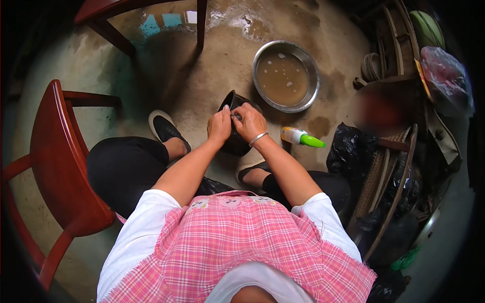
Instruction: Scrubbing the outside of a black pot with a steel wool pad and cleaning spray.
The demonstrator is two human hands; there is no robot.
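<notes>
My left hand [219, 125] and my right hand [250, 122] meet over a black metal pot [235, 143] standing between my feet. Their fingertips come together around a small dark grey piece [235, 115], too small to identify, perhaps scouring wool. Behind my knuckles the pot's rim shows, while my hands cover part of its opening and side. My right wrist wears a silver bangle [258, 138]. A steel basin [316, 81] of murky brown water with foam flecks sits on the floor beyond my right hand. Nearer lies a white bottle with a green cap [303, 137], tipped on its side.
Red wooden chairs stand at my left [64, 163] and ahead [104, 32]. Water wets the concrete floor [242, 22] at the far side. On the right are black plastic bags [348, 149], a wood-framed woven chair [369, 181] and a clear plastic bag [445, 75].
</notes>
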